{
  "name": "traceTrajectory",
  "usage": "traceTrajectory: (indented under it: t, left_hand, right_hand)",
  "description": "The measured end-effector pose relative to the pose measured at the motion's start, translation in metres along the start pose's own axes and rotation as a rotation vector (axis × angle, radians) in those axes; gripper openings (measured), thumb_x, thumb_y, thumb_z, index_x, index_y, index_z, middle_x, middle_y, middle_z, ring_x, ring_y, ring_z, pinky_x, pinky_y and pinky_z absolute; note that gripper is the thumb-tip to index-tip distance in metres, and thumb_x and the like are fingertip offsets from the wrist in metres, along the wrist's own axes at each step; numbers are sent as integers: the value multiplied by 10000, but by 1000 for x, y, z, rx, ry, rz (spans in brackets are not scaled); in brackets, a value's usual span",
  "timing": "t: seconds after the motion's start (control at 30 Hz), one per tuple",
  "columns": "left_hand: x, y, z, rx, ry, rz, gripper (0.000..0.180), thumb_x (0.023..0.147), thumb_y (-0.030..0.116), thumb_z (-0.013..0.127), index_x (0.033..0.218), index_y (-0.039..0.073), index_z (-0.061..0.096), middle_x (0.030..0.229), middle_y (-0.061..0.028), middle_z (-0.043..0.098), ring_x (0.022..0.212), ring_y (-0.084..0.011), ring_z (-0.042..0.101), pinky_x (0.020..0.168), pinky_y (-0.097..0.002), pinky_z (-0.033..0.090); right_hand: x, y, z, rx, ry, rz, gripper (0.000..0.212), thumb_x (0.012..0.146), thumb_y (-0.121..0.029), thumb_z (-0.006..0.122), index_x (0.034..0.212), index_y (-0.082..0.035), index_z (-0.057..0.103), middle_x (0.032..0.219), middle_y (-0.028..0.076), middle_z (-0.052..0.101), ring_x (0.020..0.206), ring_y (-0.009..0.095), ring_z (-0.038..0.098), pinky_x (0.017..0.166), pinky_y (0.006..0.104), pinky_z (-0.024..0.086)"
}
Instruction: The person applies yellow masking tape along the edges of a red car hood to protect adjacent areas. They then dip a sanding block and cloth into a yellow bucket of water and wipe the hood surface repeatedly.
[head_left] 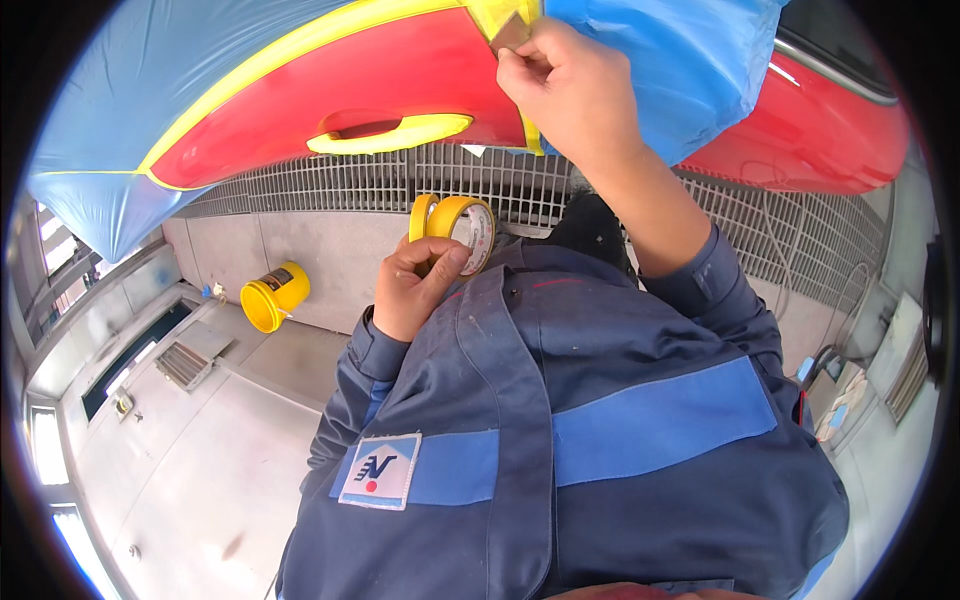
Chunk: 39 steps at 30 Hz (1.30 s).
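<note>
My left hand (412, 287) is closed around two rolls of yellow masking tape, a wider roll (450, 212) and a narrower roll (419, 217), held in front of my jacket. Higher up, my right hand (575, 85) pinches a small flat grey-brown piece (511, 34); whether it is a scraper or an abrasive pad I cannot tell. That piece lies against yellow tape (487, 14) along the edge of a red car panel (370, 90). More yellow tape (415, 134) surrounds an oval recess in the panel. Blue plastic sheeting (660, 60) covers the areas beside the red panel.
A yellow bucket (275, 297) is at the left near the pale wall. Metal floor grating (330, 183) runs beneath the car. Another red body part (810, 130) shows at the right, with a hose or cable (785, 240) over the grating below it.
</note>
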<state>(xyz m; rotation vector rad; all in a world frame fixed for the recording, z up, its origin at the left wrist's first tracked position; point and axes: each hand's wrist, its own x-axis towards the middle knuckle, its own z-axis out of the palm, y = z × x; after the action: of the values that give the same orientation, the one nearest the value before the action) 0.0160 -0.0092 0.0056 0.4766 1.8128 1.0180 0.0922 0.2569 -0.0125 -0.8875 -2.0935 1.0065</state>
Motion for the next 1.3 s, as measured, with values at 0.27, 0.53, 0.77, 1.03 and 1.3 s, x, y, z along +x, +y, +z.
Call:
traceTrajectory:
  t: [0.27, 0.53, 0.77, 1.03, 1.3]
  left_hand:
    - [-2, 3, 1, 26, 6, 19, 170, 943, 172, 732, 1010, 16, 740, 992, -81, 641, 933, -152, 605, 852, -296, 480]
    - [-7, 3, 1, -13, 12, 34, 189, 948, 181, 730, 1012, 3, 736, 999, -66, 624, 925, -139, 605, 843, -284, 481]
    - [-9, -1, 1, -23, 11, 51, 182, 949, 178, 728, 1013, 7, 737, 972, -59, 643, 905, -129, 599, 833, -278, 477]
    - [-11, -4, -1, 47, 4, 81, 172, 981, 118, 673, 1047, -36, 712, 1004, -65, 689, 909, -125, 648, 848, -270, 525]
    - [-11, -3, -1, 40, 16, 90, 180, 982, 126, 673, 1047, -38, 714, 1014, -68, 683, 919, -126, 645, 854, -270, 521]
  right_hand:
    - [-11, -1, -7, 376, 162, 104, 60, 846, -101, 729, 845, -57, 688, 869, 105, 730, 817, 203, 719, 671, 349, 554]
    - [-39, 18, 3, 285, 147, 16, 100, 864, -38, 761, 918, 15, 696, 839, 62, 757, 743, 61, 694, 643, 209, 546]
    - [-45, 25, 10, 262, 171, 43, 141, 843, -83, 792, 921, 3, 711, 817, 62, 754, 715, 51, 678, 633, 216, 540]
    - [-47, 21, 10, 204, 181, 52, 166, 816, -123, 808, 905, -12, 722, 784, 72, 749, 693, 71, 694, 637, 232, 551]
    - [-45, 18, 10, 215, 184, 61, 158, 818, -117, 796, 886, -5, 708, 790, 77, 755, 695, 76, 705, 637, 236, 556]
